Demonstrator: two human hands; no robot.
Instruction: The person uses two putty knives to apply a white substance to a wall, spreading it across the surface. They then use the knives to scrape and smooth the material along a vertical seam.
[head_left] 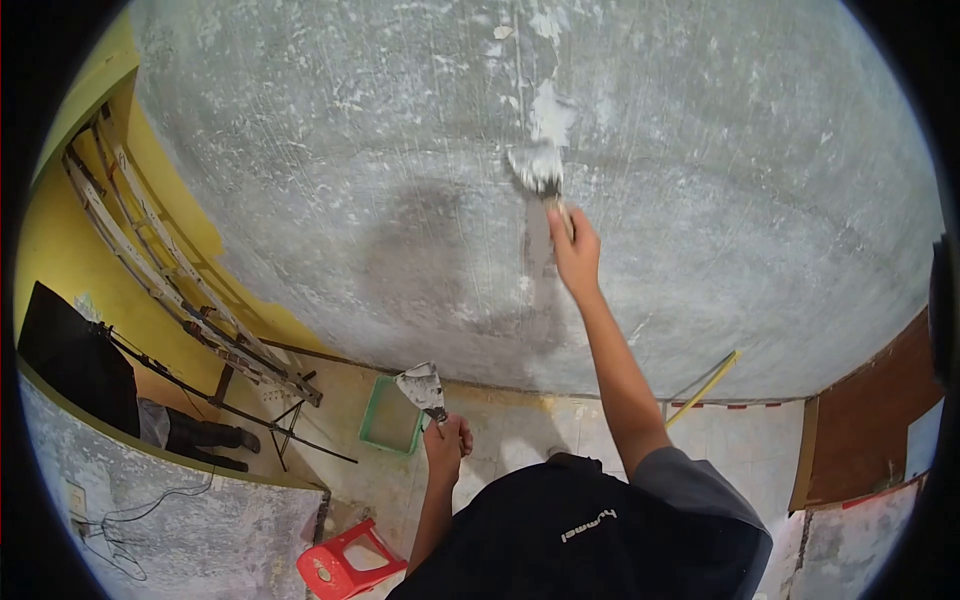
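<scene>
My right hand [577, 245] is raised to the grey wall [720, 220], with its fingers closed around the handle of a putty knife [537, 168]. The wide blade is against the wall and looks smeared with white putty. Just above the blade, a vertical streak of white putty [552, 115] runs up the wall. Lower down, my left hand [446, 446] grips a second putty knife [420, 387], blade upward and away from the wall. Grey-white putty coats that blade.
A green-rimmed tray [364, 420] sits on the floor by the wall, with a red plastic stool [330, 578] nearer me. At left a ladder [165, 270] leans near a black stand [290, 435]. Dark trouser legs [205, 440] show beside it. A yellow pole [708, 385] leans at right.
</scene>
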